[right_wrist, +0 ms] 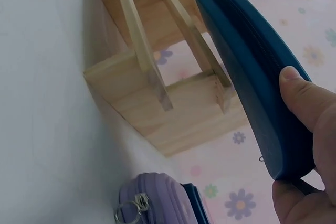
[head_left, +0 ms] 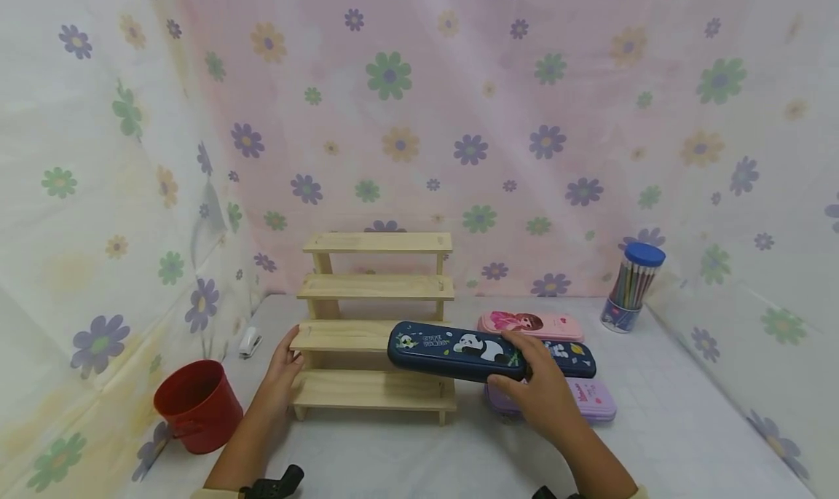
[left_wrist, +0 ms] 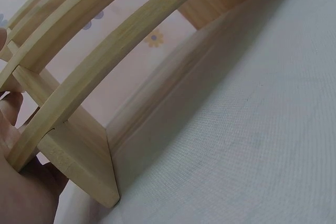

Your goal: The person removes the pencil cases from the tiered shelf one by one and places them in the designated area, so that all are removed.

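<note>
My right hand (head_left: 534, 386) grips the right end of a dark blue zip pencil case (head_left: 452, 350) with a panda on its lid. The case is held up in front of the right side of a four-step wooden display shelf (head_left: 373, 390). In the right wrist view, my thumb lies along the zip side of the pencil case (right_wrist: 252, 77). My left hand (head_left: 283, 371) holds the left side of the shelf. The left wrist view shows that hand (left_wrist: 21, 187) at the ends of the lower shelf boards (left_wrist: 100, 61), with some fingers hidden behind the wood.
Right of the shelf lie a pink pencil case (head_left: 534, 325), another dark blue one (head_left: 577, 359) and a purple one (head_left: 596, 399). A blue-lidded jar of pencils (head_left: 632, 288) stands at the back right. To the left are a red bucket (head_left: 199, 408) and a small white stapler-like object (head_left: 250, 342).
</note>
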Action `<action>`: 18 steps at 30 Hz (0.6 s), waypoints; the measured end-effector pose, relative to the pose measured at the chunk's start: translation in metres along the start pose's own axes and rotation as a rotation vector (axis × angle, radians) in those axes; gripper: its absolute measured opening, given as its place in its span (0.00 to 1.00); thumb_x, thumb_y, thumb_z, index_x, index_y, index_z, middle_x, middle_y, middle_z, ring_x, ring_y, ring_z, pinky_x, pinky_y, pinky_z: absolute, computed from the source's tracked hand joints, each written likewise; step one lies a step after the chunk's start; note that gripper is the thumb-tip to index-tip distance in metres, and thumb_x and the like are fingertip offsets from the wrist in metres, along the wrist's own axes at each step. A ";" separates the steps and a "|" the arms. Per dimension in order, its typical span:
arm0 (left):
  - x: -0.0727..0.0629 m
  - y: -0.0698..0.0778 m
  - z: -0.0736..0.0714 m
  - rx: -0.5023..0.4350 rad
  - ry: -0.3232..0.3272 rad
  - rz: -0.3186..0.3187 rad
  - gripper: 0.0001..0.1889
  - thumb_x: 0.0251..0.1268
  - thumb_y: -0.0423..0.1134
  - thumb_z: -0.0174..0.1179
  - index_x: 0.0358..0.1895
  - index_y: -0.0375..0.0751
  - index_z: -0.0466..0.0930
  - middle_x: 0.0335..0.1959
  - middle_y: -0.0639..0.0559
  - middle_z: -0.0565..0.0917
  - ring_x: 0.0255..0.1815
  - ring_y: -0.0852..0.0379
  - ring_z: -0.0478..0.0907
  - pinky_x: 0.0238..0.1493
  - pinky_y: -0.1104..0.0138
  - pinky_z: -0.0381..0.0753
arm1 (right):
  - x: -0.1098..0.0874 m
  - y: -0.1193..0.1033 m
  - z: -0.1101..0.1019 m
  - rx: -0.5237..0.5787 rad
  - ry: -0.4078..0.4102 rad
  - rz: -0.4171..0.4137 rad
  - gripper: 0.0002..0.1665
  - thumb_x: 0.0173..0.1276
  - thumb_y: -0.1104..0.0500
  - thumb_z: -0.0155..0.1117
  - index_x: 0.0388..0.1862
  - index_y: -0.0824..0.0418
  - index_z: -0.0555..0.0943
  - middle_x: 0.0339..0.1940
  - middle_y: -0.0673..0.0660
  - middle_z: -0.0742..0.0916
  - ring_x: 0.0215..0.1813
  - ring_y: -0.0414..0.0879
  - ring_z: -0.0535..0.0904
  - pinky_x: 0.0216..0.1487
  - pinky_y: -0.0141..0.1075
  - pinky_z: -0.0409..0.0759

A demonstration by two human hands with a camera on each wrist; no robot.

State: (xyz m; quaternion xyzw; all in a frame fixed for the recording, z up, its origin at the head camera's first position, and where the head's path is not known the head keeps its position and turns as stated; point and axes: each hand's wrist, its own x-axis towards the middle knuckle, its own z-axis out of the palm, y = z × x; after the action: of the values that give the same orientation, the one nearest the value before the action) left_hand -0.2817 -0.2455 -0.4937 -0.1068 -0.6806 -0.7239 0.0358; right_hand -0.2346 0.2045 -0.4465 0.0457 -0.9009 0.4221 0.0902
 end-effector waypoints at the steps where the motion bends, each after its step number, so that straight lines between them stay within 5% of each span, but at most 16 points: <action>1: 0.000 0.001 0.000 -0.002 -0.004 0.000 0.36 0.86 0.34 0.41 0.86 0.38 0.32 0.88 0.40 0.35 0.86 0.34 0.32 0.82 0.39 0.31 | -0.001 0.001 -0.003 0.001 -0.003 0.012 0.49 0.63 0.43 0.80 0.80 0.38 0.68 0.81 0.55 0.70 0.80 0.62 0.65 0.73 0.62 0.70; 9: -0.002 0.003 0.001 0.015 0.006 -0.022 0.36 0.86 0.35 0.41 0.86 0.39 0.33 0.88 0.40 0.36 0.87 0.37 0.33 0.85 0.52 0.38 | -0.011 0.012 -0.023 -0.003 -0.044 0.112 0.52 0.61 0.37 0.78 0.82 0.39 0.66 0.85 0.58 0.64 0.83 0.68 0.56 0.71 0.68 0.68; 18: -0.003 0.004 -0.001 0.040 0.020 -0.069 0.35 0.86 0.35 0.39 0.87 0.45 0.35 0.88 0.45 0.37 0.88 0.44 0.33 0.85 0.46 0.33 | -0.021 0.029 -0.044 -0.072 -0.079 0.190 0.57 0.58 0.32 0.78 0.83 0.42 0.64 0.85 0.61 0.63 0.83 0.73 0.53 0.69 0.74 0.64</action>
State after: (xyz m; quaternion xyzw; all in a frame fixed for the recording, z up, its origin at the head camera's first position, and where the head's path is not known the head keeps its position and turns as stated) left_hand -0.2778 -0.2471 -0.4906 -0.0755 -0.6979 -0.7119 0.0197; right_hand -0.2130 0.2567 -0.4447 -0.0268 -0.9186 0.3940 0.0159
